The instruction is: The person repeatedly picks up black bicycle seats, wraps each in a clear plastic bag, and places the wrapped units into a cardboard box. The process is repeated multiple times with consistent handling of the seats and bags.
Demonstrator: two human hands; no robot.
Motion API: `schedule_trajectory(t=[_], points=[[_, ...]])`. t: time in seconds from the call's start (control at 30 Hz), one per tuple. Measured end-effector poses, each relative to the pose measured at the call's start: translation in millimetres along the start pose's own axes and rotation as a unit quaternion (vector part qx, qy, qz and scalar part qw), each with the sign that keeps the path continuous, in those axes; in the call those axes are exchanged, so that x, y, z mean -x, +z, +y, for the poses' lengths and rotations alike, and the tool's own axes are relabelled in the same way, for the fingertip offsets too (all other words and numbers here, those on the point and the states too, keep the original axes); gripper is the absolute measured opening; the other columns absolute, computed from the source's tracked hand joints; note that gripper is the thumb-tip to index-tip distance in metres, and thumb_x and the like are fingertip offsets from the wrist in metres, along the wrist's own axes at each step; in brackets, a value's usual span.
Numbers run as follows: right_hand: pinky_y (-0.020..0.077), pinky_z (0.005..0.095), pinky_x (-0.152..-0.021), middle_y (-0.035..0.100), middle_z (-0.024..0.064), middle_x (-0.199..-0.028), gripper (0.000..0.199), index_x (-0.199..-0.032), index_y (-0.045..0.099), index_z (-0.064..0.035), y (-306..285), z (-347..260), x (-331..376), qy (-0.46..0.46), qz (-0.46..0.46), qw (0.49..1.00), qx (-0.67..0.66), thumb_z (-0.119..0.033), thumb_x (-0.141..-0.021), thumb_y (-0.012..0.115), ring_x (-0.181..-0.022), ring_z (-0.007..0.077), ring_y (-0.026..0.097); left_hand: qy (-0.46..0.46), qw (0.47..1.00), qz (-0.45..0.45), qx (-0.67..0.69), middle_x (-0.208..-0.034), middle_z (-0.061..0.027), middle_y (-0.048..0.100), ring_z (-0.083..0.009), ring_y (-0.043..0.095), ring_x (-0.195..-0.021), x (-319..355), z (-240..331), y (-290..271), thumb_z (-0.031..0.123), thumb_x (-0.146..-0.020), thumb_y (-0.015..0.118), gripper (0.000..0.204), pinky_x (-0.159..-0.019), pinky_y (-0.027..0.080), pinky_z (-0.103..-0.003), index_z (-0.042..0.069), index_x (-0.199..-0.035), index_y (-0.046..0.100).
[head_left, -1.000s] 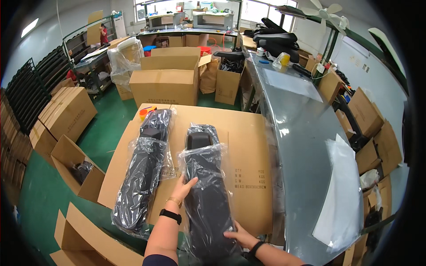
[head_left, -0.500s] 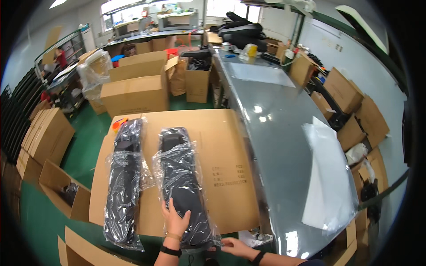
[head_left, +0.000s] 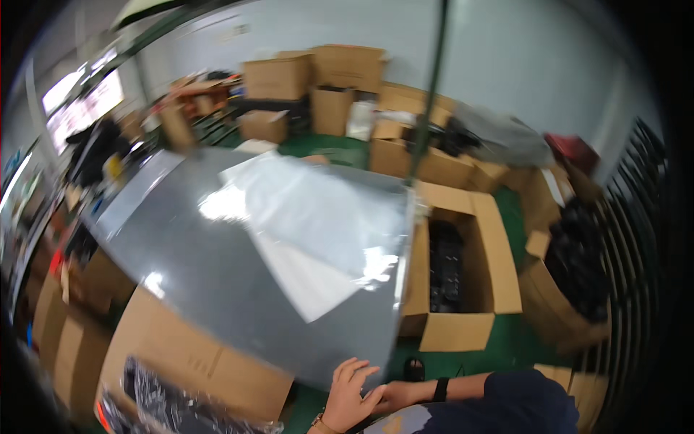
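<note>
My left hand (head_left: 351,396) is at the bottom middle, just off the corner of the grey table (head_left: 217,267). Its fingers are loosely stretched and I see nothing in them. My right hand (head_left: 395,397) sits right beside it, its fingers partly hidden behind the left hand; whether it holds anything cannot be made out. A long black padded piece in clear plastic (head_left: 181,394) lies at the lower left on a flat brown carton (head_left: 195,336), away from both hands. Translucent plastic bags (head_left: 311,210) are spread on the table.
An open carton (head_left: 506,267) with black wrapped pieces (head_left: 446,264) inside stands right of the table. A green post (head_left: 428,94) rises at the table's far right corner. Farther right is a carton full of black items (head_left: 578,260). More cartons (head_left: 347,69) line the wall.
My view has swung to the right. My left hand has come off the wrapped black piece, and my right hand has left its lower end; both hands are now close together beside the table corner.
</note>
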State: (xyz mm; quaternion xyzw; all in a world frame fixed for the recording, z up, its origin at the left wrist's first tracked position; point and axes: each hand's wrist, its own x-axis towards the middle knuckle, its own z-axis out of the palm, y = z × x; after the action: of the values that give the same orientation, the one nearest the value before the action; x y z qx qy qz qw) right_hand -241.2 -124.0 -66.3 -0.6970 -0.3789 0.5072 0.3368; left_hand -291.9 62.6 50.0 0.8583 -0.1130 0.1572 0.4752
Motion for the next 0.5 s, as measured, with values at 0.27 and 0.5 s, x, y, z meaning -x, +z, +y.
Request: schedule_trajectory(t=[0.27, 0.5], points=[[0.0512, 0.0287, -0.069, 0.066, 0.0077, -0.089, 0.042, -0.122, 0.053, -0.0032, -104, 190, 102, 0.166, 0.263, 0.893, -0.325, -0.022, -0.087, 0.064, -0.081, 0.0154, 0.063, -0.034, 0.970, -0.160, -0.181, -0.127, -0.0289, 0.040, -0.0459, 0.036, -0.121, -110, -8, 140, 0.030, -0.064, 0.081, 0.079, -0.102, 0.031, -0.050, 0.000, -0.127, 0.044], [0.0531, 0.0288, -0.055, 0.064, 0.0072, -0.082, 0.024, -0.104, 0.060, -0.0031, -228, 383, 129, 0.200, 0.403, 0.738, -0.504, -0.015, -0.084, 0.064, -0.067, 0.0149, 0.062, -0.209, 0.836, -0.114, -0.495, -0.137, -0.0322, 0.028, -0.0466, 0.028, -0.127, -175, -79, 238, 0.030, -0.054, 0.085, 0.107, -0.105, 0.026, -0.052, -0.008, -0.136, 0.027]])
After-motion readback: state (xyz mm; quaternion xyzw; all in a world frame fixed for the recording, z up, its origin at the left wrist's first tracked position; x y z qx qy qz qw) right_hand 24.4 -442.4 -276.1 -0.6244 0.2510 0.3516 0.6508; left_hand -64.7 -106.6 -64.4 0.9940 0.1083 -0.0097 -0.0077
